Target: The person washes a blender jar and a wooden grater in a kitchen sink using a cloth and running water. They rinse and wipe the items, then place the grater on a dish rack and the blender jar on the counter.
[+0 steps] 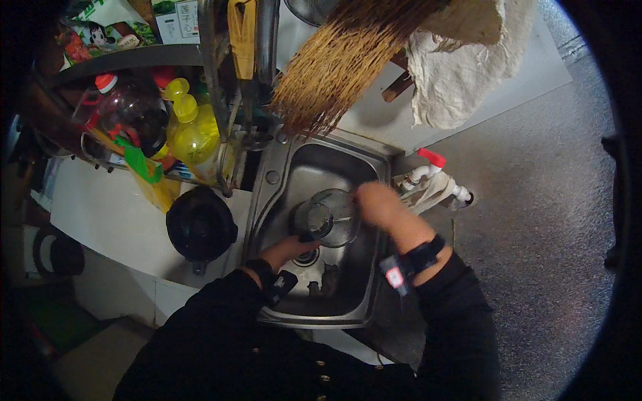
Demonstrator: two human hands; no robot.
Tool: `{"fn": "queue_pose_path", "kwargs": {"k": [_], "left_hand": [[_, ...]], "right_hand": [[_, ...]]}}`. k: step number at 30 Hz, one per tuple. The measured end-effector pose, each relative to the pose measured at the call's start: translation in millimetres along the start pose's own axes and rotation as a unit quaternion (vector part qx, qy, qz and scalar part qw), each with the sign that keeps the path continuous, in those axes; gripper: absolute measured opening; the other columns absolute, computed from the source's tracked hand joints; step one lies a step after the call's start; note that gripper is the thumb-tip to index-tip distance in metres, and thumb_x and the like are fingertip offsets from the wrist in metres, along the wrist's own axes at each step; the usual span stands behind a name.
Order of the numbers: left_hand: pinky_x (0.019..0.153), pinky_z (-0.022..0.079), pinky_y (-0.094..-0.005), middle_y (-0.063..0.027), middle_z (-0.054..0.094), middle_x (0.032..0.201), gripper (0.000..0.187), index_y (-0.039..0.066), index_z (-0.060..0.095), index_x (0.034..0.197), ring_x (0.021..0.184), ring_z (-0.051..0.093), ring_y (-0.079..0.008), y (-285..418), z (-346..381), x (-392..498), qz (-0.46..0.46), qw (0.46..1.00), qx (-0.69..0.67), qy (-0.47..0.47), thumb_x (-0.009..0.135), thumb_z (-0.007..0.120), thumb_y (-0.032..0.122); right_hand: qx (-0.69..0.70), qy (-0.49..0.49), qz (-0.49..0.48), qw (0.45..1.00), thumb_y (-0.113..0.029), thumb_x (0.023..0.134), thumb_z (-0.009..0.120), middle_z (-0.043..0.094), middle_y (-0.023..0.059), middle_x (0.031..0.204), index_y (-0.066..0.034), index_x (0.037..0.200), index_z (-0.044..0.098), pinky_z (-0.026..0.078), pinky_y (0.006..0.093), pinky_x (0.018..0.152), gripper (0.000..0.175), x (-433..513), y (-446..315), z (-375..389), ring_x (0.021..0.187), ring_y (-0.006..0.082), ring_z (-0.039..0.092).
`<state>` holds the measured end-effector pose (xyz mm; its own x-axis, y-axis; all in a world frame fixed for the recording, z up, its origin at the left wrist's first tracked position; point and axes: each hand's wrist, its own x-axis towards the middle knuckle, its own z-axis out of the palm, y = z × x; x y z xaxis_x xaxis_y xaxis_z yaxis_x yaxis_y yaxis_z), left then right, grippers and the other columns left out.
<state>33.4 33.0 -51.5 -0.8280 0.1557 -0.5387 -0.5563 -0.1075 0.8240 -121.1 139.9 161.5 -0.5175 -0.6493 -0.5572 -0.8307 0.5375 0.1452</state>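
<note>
Over the stainless steel sink (371, 295), my left hand (291, 250) holds a clear, round see-through vessel (341, 225) by its near left side. A darker ring and a smaller circle show in the vessel's left part; whether it is glass or plastic I cannot tell. My right hand (383, 208) is blurred at the vessel's right rim, with its fingers bent. Whether those fingers grip anything is not clear. Below the vessel, the sink drain (306, 256) is partly covered by it and my left hand.
Left of the sink stands a black round vessel (200, 223) on the white counter (125, 225). A rack behind holds a yellow pump bottle (195, 135) and a red-capped bottle (133, 115). A straw broom (331, 75) overhangs the sink's far edge. A red-handled tap (431, 158) projects at right.
</note>
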Motion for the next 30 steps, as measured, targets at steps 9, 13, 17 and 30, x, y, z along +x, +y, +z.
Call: {"fn": "queue_pose_path", "kwargs": {"k": [9, 13, 17, 30], "left_hand": [[0.085, 0.039, -0.0284, -0.0091, 0.058, 0.105, 0.061, 0.001, 0.051, 0.115, 0.097, 0.052, -0.0164, 2.6, -1.9, 1.8, -0.053, 0.999, 0.003, -0.014, 0.075, 0.063, 0.044], [0.085, 0.039, -0.0276, -0.0088, 0.059, 0.105, 0.061, 0.0, 0.051, 0.115, 0.096, 0.053, -0.0161, 9.6, 1.3, -11.4, -0.006, 0.999, -0.035, 0.009, 0.075, 0.063, 0.044], [0.086, 0.038, -0.0278, -0.009, 0.056, 0.109, 0.062, 0.001, 0.05, 0.117, 0.098, 0.051, -0.0152, 8.6, -0.1, -8.4, -0.017, 0.999, -0.031, -0.015, 0.075, 0.063, 0.044], [0.086, 0.038, -0.0282, -0.0079, 0.056, 0.11, 0.061, 0.004, 0.049, 0.119, 0.098, 0.051, -0.0162, 17.5, -0.9, -13.4, 0.008, 1.0, -0.015, -0.019, 0.076, 0.061, 0.046]], "right_hand": [[0.073, -0.02, -0.035, 0.997, -0.015, 0.074, 0.051, 0.062, 0.0172, 0.084, -0.0059, 0.082, 0.065, 0.049, 0.0402, 0.068, 0.018, 29.1, 8.5, 51.8, 0.082, 0.0315, 0.061], [0.021, 0.035, 0.108, 0.993, -0.016, 0.075, 0.051, 0.063, 0.0178, 0.083, -0.0056, 0.082, 0.066, 0.05, 0.0408, 0.067, 0.019, 53.0, 11.2, 76.3, 0.081, 0.029, 0.062], [-0.006, -0.071, -0.013, 0.997, -0.016, 0.076, 0.052, 0.062, 0.0133, 0.098, -0.0086, 0.098, 0.062, 0.05, 0.0371, 0.071, 0.025, 65.6, -15.2, 110.3, 0.09, 0.0282, 0.06], [0.084, -0.039, -0.008, 0.996, -0.017, 0.075, 0.054, 0.062, 0.0123, 0.101, -0.0055, 0.091, 0.065, 0.046, 0.0403, 0.08, 0.023, 92.0, -8.2, 115.5, 0.093, 0.0259, 0.06]]}}
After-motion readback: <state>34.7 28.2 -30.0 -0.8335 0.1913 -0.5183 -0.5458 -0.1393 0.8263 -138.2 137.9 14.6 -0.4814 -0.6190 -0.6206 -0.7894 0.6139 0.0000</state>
